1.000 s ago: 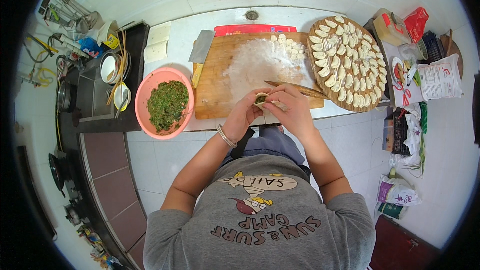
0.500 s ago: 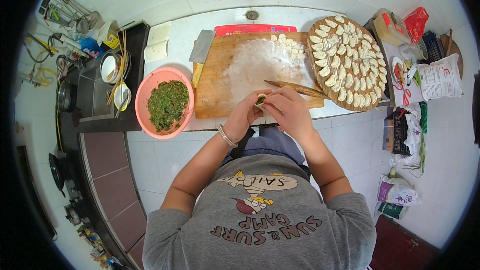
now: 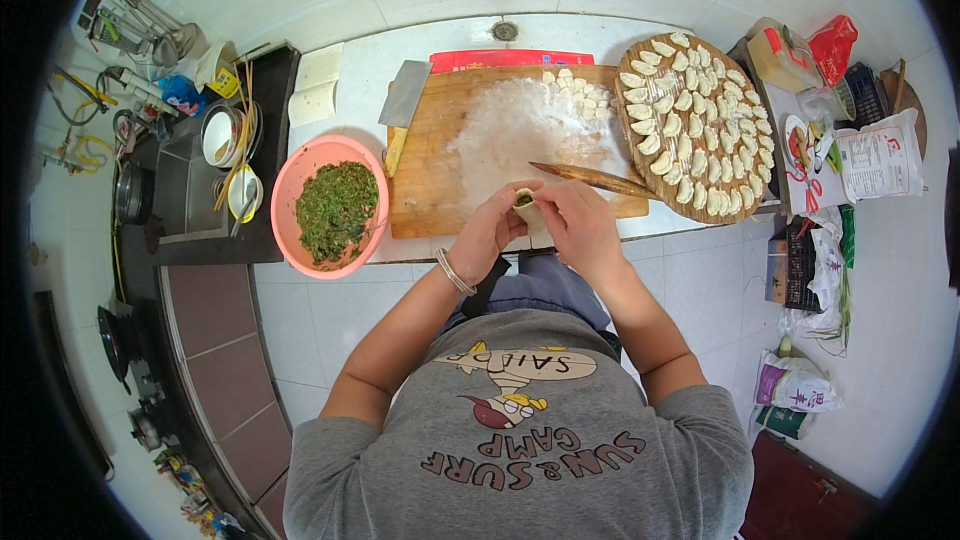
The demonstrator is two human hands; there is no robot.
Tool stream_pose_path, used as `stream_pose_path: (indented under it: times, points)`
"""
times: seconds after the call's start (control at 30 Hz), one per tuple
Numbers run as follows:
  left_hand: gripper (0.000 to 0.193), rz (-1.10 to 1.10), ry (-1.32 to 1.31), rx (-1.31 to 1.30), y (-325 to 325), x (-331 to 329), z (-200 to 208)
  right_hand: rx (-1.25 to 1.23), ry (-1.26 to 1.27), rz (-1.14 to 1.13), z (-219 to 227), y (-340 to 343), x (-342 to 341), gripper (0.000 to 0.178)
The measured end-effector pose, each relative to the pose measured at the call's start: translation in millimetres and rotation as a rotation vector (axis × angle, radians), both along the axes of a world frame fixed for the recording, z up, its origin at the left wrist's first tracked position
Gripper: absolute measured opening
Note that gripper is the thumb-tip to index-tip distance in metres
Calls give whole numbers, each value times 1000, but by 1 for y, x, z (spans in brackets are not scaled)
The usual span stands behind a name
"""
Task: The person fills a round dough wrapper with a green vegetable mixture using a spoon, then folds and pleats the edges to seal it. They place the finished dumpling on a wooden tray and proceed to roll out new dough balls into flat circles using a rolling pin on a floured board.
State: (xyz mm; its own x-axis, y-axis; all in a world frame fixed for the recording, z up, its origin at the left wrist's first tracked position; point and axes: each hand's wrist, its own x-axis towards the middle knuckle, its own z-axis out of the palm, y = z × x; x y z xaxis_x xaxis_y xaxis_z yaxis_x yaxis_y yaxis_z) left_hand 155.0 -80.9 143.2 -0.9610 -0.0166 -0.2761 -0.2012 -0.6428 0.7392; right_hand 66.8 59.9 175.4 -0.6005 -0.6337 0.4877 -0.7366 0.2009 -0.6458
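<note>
Dumpling wrapper [image 3: 537,227] at the cutting board's [image 3: 425,170] near edge; fingers of left hand [image 3: 488,226] and right hand [image 3: 582,226] pinched close on it, opening up, apparently keeping filling [image 3: 523,200] in. Pink bowl [image 3: 283,205] within left reach.

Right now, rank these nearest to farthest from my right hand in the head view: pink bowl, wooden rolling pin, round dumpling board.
From your right hand:
1. Wooden rolling pin, just beyond the hand.
2. Round dumpling board, beyond, to the right.
3. Pink bowl, across on the left.
</note>
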Motion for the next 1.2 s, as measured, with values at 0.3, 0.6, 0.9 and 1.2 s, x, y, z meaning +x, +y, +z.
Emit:
stream_pose_path:
  times: [0.3, 0.6, 0.9, 1.2]
  points:
    - [50, -51, 38, -42, -4, -1, -1, 75, -200, 103, 12, 3, -8, 10]
    - [51, -86, 22, -23, -4, -3, 4, 66, -49, 66, 2, 2, -10, 10]
    - [58, -141, 20, -88, -7, -4, -4, 18, -111, 81, 0, 1, -12, 14]
    - [67, -172, 9, -125, -4, -10, 2, 94, -48, 34, 1, 7, -14, 11]
